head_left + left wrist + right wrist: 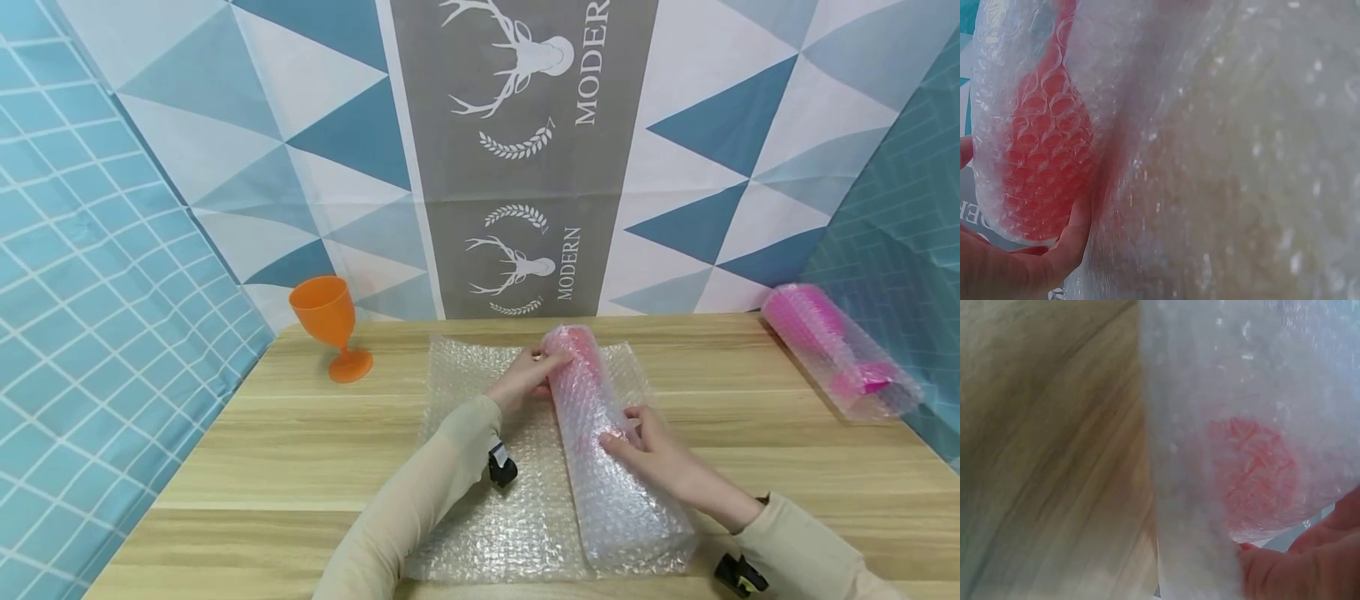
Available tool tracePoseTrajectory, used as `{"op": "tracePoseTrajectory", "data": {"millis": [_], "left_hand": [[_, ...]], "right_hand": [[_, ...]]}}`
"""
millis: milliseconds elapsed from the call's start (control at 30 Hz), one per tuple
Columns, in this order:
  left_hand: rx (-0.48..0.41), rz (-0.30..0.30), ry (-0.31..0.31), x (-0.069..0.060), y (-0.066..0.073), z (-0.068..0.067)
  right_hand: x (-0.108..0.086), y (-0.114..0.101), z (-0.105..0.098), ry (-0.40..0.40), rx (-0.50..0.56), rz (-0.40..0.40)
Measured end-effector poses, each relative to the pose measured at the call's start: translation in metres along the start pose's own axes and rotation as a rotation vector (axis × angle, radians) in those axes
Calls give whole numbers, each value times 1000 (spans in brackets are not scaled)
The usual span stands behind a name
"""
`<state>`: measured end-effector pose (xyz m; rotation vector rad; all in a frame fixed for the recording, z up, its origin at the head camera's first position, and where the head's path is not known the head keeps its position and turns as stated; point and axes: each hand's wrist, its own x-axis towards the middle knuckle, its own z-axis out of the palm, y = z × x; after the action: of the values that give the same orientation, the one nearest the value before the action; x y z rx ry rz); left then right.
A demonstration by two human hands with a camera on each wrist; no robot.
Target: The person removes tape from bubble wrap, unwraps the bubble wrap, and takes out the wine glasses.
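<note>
A red goblet [1047, 156] shows through layers of bubble wrap [630, 508], rolled around it into a long tube that tilts across a flat part of the sheet [517, 517]. My left hand [522, 379] grips the tube near its far end, around the goblet's cup, from the left side. Lower down, my right hand [656, 458] holds the tube from the right, its thumb on top. In the right wrist view, the goblet's round red base [1254, 472] is blurred behind the plastic. The goblet's stem is mostly hidden in the head view.
An orange goblet [326, 317] stands upright at the back left of the wooden table [285, 467]. At the right edge lies a pink goblet rolled in bubble wrap [840, 350]. Patterned cloth walls [697, 183] rise behind and on both sides.
</note>
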<state>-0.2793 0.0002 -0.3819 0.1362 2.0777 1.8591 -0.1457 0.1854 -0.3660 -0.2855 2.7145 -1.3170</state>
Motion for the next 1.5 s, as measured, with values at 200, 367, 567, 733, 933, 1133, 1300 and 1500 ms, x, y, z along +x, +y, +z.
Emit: {"op": "tracePoseTrajectory", "data": {"millis": [200, 367, 567, 733, 933, 1133, 1300, 1500], "left_hand": [[46, -2, 11, -1, 0, -1], [78, 13, 36, -1, 3, -2], [125, 44, 97, -2, 8, -1], [210, 95, 161, -3, 14, 1], [412, 201, 187, -2, 24, 4], [670, 378, 108, -3, 37, 10], [717, 366, 109, -5, 36, 13], [697, 375, 112, -5, 33, 10]], "right_hand": [[-1, -2, 3, 13, -26, -17], [-2, -3, 4, 10, -49, -25], [-1, -6, 6, -5, -22, -26], [-1, -8, 8, -6, -40, -22], [1, -8, 9, -7, -47, -31], [3, -10, 9, -3, -82, -43], [5, -12, 8, -23, -79, -42], [8, -17, -5, -157, -37, -12]]}}
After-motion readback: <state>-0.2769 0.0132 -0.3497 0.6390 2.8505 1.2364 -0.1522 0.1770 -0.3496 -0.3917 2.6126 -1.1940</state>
